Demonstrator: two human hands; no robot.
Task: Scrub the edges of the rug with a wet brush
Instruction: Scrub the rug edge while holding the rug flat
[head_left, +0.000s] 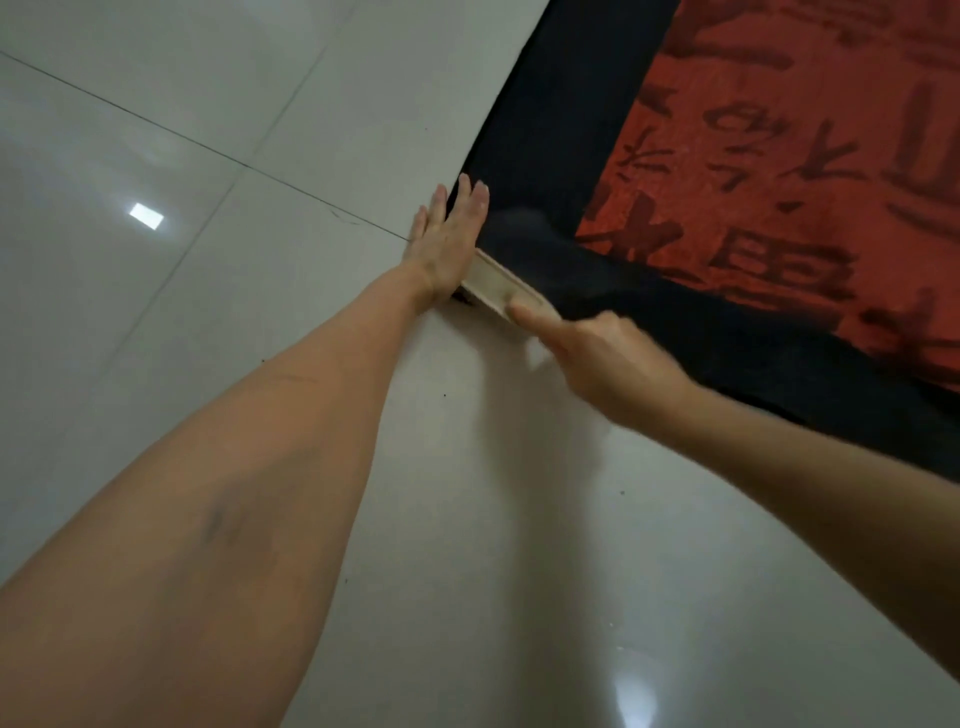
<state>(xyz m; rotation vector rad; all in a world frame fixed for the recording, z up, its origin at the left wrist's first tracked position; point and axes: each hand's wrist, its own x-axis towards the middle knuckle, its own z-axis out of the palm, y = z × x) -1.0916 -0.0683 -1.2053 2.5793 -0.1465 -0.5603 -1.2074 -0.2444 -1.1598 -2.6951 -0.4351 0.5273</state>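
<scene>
Brush (500, 287) bristles hidden, rug (779, 182) cropped

Glossy pale tiled floor (218, 291); black-bordered red rug (779, 182) lying flat.

rug (545, 135): lies on the tiled floor (208, 218), filling the upper right, its corner pointing toward the lower left.
left hand (447, 244): flat at the rug's corner, fingers over its left edge.
brush (498, 286): on the corner's near edge, between the hands.
right hand (608, 353): right of the brush, forefinger on it.
</scene>
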